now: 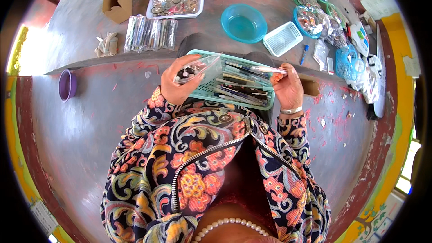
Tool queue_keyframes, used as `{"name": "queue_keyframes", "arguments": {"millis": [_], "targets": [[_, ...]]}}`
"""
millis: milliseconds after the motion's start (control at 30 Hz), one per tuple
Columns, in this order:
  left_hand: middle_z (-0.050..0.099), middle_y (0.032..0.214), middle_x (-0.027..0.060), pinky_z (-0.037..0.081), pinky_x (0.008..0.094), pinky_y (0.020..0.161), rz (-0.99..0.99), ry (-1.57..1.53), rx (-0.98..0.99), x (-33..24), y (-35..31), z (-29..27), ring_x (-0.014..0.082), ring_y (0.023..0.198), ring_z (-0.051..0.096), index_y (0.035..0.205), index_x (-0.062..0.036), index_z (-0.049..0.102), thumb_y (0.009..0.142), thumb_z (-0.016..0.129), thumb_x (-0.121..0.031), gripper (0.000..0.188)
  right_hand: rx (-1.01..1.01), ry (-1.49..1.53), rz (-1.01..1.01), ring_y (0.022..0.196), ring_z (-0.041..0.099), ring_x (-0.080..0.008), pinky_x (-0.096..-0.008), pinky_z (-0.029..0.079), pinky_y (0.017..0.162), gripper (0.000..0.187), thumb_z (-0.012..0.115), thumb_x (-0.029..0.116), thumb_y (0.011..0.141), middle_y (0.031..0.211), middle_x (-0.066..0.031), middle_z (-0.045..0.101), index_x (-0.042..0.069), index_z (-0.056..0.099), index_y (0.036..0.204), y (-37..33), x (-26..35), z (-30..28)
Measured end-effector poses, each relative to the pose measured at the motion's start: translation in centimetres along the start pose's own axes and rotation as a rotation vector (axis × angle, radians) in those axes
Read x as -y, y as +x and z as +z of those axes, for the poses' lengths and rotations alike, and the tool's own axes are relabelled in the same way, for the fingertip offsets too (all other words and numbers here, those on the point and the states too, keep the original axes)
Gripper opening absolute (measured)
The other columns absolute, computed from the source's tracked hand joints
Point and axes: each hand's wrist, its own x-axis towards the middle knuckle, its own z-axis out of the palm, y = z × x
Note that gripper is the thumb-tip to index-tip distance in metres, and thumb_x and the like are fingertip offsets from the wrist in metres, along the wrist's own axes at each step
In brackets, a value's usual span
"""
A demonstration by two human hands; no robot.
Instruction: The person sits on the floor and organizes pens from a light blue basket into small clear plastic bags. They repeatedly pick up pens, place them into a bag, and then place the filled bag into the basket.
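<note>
My left hand [172, 84] is closed around a clear plastic bag [210, 66] with the dark and light ends of several pens bunched inside it. Between the fingers of my right hand [290, 91] is a slim whitish-pink pen [264, 69], held roughly level with its length pointing left. Both hands are above a pale green plastic basket [203, 92] at my lap. Several loose pens [240, 92] in dark, white and golden colours lie in it. The bag covers part of the basket's left end.
Ahead on the raised ledge are bagged pens [150, 33], a cardboard box [118, 4], a white tray of bagged rings [176, 3], a blue bowl [244, 23] and a white basket [282, 39]. A purple tub [67, 85] stands at left. Filled baskets [310, 20] crowd the right.
</note>
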Motion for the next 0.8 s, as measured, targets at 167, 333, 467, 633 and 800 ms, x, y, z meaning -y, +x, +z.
{"name": "queue_keyframes", "arguments": {"millis": [167,333,467,633,800], "targets": [[0.063,0.110,0.0100,0.046,0.0278,0.087,-0.012,-0.039,0.031,0.5,-0.1,-0.1,0.0147,0.100,0.060,0.123,-0.0007,0.054,0.080,0.068,-0.004,0.045,0.131,-0.338,-0.107,0.082,0.057,-0.0184,-0.0315,0.045,0.075,0.025,0.053,0.020,0.096,0.090,-0.0098,0.061,-0.001,0.053,0.109,0.4,1.9,4.9],[0.064,0.109,0.0113,0.047,0.0277,0.086,-0.045,-0.060,0.061,0.1,-0.2,-0.3,0.0149,0.100,0.061,0.123,-0.0016,0.053,0.080,0.066,-0.004,0.045,0.222,-0.716,-0.224,0.083,0.058,-0.0117,-0.0249,0.045,0.076,0.018,0.059,0.014,0.093,0.092,-0.0050,0.062,0.001,0.054,0.105,2.0,3.3,10.1],[0.064,0.110,0.0130,0.048,0.0297,0.085,-0.003,0.057,0.088,-0.8,0.0,-0.4,0.0178,0.100,0.062,0.124,-0.0017,0.053,0.080,0.066,-0.005,0.046,0.248,-0.885,-0.321,0.080,0.056,-0.0068,-0.0201,0.045,0.071,0.019,0.066,0.004,0.086,0.089,-0.0014,0.062,0.001,0.057,0.103,3.0,2.6,12.8],[0.064,0.110,0.0154,0.049,0.0321,0.085,0.080,0.138,0.102,-0.7,-0.1,-0.6,0.0230,0.098,0.064,0.123,-0.0010,0.053,0.080,0.067,-0.007,0.046,0.292,-1.207,-0.429,0.076,0.057,-0.0067,-0.0208,0.046,0.067,0.019,0.071,0.003,0.081,0.085,-0.0008,0.064,0.002,0.062,0.098,3.0,2.1,15.1],[0.063,0.109,0.0156,0.050,0.0333,0.083,0.111,0.152,0.118,-0.5,0.0,-0.7,0.0240,0.097,0.064,0.123,-0.0007,0.053,0.080,0.067,-0.008,0.046,0.422,-1.394,-0.494,0.073,0.060,-0.0117,-0.0233,0.047,0.066,0.017,0.073,0.004,0.078,0.080,-0.0043,0.064,0.003,0.065,0.092,3.2,1.3,17.0]]}}
